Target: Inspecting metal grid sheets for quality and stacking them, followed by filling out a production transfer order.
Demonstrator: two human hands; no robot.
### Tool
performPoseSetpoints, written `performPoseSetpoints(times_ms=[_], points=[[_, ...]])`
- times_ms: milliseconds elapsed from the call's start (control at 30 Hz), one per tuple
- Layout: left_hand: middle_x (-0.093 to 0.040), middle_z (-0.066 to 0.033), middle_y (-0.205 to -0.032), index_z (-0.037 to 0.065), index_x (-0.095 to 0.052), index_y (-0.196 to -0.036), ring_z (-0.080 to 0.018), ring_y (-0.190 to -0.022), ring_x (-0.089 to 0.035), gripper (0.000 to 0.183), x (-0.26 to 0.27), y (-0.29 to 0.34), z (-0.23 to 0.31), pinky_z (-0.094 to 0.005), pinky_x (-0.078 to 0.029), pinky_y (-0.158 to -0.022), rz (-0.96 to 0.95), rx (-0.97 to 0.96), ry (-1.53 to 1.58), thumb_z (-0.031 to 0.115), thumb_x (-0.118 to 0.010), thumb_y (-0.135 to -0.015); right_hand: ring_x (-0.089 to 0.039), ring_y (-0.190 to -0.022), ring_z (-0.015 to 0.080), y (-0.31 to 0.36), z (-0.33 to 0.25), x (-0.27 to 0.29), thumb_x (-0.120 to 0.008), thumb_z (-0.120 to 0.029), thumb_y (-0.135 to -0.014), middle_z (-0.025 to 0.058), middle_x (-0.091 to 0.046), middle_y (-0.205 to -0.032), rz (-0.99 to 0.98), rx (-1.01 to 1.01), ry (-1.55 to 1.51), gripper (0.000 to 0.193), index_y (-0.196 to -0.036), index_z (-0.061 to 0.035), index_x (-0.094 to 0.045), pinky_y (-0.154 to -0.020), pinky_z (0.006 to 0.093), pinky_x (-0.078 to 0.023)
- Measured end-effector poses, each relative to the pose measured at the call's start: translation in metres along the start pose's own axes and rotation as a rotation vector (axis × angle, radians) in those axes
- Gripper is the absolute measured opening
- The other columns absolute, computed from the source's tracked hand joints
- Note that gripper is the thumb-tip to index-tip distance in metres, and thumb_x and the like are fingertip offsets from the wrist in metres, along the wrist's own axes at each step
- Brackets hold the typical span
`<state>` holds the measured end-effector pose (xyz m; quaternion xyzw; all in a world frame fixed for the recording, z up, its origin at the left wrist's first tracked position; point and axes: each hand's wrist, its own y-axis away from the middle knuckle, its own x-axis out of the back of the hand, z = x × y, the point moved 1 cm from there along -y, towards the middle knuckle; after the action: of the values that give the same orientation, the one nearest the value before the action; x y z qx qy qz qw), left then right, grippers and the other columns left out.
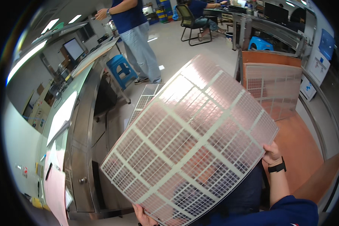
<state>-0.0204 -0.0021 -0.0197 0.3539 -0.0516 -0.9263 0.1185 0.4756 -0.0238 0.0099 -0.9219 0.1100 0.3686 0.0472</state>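
Observation:
A large thin copper-coloured circuit board panel (207, 143) with pale grid lines fills the middle of the view, tilted in front of me. My left hand (144, 216) grips its lower left edge; only part of that hand shows. At the right edge of the panel, my right hand (272, 153) is closed on it, a black band round the wrist. Similar patterned panels (273, 88) stand upright at the right, against an orange-brown board (269, 57). Partly hidden behind the held panel is another gridded panel (148, 94).
To the left runs a long workbench (81, 150) with a metal front, pink paper (55, 192) and a pen on top. A person in jeans (135, 41) stands beyond, near a blue stool (121, 69). Farther back are an office chair (192, 24) and a seated person. An orange-brown surface (301, 139) lies right.

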Motion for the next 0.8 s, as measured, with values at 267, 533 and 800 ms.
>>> performPoseSetpoints(times_ms=[267, 533, 800], points=[[-0.049, -0.0137, -0.124, 0.001, -0.034, -0.131, -0.0271, -0.112, -0.047, 0.048, 0.0, 0.0, 0.013, -0.0396, -0.038, -0.095, 0.053, 0.053, -0.143, 0.016, -0.05, -0.089, -0.045, -0.118, 0.0237, 0.001, -0.007, -0.032, -0.065, -0.01, -0.077, 0.0126, -0.046, -0.127, -0.112, -0.08, 0.228, 0.061, -0.129, 0.0021, -0.037, -0.099, 0.0362, -0.034], [-0.045, -0.0146, -0.129, 0.001, -0.034, -0.133, -0.0283, -0.116, -0.043, 0.051, 0.008, 0.0, 0.009, -0.04, -0.033, -0.099, 0.086, 0.133, -0.223, 0.02, -0.05, -0.089, -0.042, -0.118, 0.0208, 0.007, -0.015, -0.035, -0.064, -0.019, -0.081, 0.0115, -0.045, -0.128, -0.148, -0.116, 0.467, 0.06, -0.13, 0.0039, -0.037, -0.101, 0.0338, -0.03], [-0.049, -0.0128, -0.122, -0.001, -0.042, -0.126, -0.028, -0.112, -0.044, 0.047, 0.021, -0.003, 0.005, -0.0395, -0.034, -0.097, 0.191, 0.177, -0.349, 0.031, -0.045, -0.092, -0.032, -0.124, 0.022, 0.01, -0.02, -0.034, -0.065, -0.024, -0.081, 0.0129, -0.036, -0.134, -0.139, -0.132, 0.57, 0.071, -0.135, 0.0029, -0.028, -0.105, 0.034, -0.023]])
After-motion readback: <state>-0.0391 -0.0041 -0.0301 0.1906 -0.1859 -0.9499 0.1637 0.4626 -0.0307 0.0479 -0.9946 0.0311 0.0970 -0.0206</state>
